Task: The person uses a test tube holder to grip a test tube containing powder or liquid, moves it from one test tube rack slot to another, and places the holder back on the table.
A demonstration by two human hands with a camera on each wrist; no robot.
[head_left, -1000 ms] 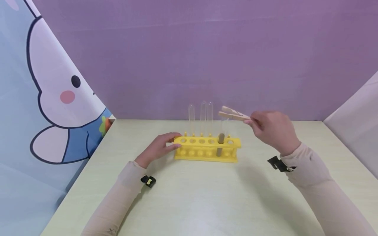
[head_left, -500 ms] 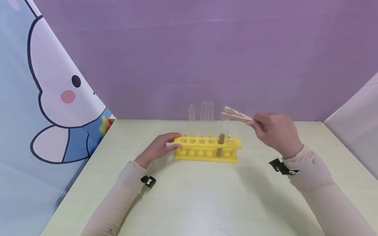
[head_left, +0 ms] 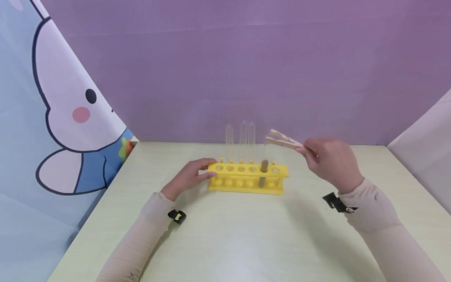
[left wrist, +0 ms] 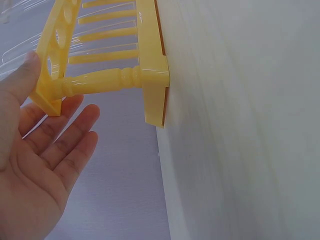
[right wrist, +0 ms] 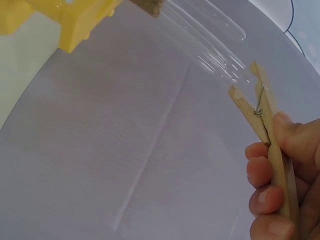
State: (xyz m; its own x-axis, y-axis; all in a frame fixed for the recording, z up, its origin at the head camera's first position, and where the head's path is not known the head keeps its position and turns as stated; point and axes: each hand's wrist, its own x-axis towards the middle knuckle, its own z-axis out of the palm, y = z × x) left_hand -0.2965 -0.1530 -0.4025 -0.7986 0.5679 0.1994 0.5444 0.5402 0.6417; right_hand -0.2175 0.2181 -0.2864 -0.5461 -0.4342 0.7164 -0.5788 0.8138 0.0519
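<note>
Only the left wrist view exposes the left hand (left wrist: 39, 162) palm-side, pinching the yellow rack (left wrist: 154, 70); right hand (head_left: 332, 162) grips wooden clamp (right wrist: 268, 115).

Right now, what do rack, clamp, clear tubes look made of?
Rack: likely plastic, glossy yellow with highlights. Clamp: apparently bare wood, pale, matte; spring looks metal, thin grey wire. Clear tubes: glass or plastic, smooth, sharp reflections; can't tell which.

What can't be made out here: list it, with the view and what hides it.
Head: palm of the right hand, hidden by its back.
Head: whether the wooden clamp touches the test tube; too small and faint.
Head: what the brown matter is; too small.
Left wrist: far end of the yellow rack, cut off by the top edge.
</note>
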